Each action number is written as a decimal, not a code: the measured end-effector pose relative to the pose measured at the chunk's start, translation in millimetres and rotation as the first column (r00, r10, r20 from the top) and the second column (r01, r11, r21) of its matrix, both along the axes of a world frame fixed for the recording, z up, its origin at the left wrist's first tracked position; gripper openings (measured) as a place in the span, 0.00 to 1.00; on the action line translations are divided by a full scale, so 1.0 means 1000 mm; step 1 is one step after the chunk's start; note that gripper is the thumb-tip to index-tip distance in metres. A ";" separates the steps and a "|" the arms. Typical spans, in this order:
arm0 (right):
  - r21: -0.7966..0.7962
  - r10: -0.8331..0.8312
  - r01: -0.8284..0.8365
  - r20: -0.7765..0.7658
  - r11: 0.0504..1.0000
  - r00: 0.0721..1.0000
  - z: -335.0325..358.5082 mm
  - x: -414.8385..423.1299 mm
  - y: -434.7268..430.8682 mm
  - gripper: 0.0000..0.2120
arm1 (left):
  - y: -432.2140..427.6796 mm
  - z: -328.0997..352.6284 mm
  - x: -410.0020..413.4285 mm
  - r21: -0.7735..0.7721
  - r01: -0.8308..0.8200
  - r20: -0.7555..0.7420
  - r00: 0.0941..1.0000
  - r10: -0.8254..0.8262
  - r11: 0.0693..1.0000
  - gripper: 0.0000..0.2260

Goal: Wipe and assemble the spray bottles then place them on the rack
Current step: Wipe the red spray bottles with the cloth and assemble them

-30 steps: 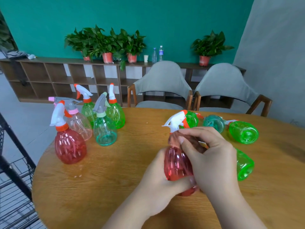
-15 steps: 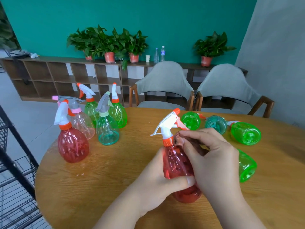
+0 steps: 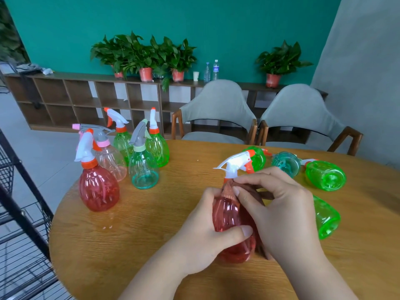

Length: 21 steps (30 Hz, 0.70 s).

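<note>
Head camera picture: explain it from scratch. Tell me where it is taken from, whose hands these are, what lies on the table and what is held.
No machine here: a person wears one camera on the head, looking forward and down at their own hands. The left hand grips a red spray bottle by its body; the right hand pinches a brown cloth against its neck, apparently wiping. On the round wooden table five assembled bottles stand at the left and four bottles lie on their sides at the right. A black wire rack stands left of the table.
</note>
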State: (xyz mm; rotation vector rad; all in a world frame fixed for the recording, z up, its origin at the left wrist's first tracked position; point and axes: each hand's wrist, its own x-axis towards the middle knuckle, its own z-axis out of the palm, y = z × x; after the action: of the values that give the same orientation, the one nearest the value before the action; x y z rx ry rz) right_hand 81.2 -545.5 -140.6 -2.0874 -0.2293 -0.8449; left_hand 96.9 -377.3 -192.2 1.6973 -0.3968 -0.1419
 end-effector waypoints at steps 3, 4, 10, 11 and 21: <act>-0.014 -0.083 0.084 0.054 0.996 0.995 -0.002 0.001 0.000 0.10 | -0.001 0.002 0.000 -0.006 0.018 0.005 1.000 -0.018 1.000 0.28; -0.017 -0.114 0.115 0.078 0.993 0.990 -0.002 0.001 0.001 0.09 | -0.002 0.002 0.000 -0.009 0.026 0.002 1.000 -0.026 1.000 0.28; 0.060 -0.271 0.264 0.229 0.963 0.935 0.004 0.001 -0.008 0.04 | -0.005 0.001 -0.003 0.029 0.098 0.001 0.995 -0.098 0.995 0.26; 0.072 -0.296 0.287 0.242 0.955 0.924 0.005 0.001 -0.008 0.04 | -0.006 0.000 -0.003 0.031 0.106 0.004 0.994 -0.106 0.994 0.26; -0.164 -0.174 0.211 0.214 0.964 0.961 -0.010 0.005 0.014 0.10 | -0.011 -0.002 -0.004 -0.011 0.045 0.039 0.998 -0.045 0.999 0.25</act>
State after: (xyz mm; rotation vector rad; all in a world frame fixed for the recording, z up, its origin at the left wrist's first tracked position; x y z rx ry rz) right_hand 86.6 -531.7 -150.9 -2.2247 -0.2193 -1.1926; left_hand 92.8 -388.5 -193.8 1.6818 -0.4639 -0.1401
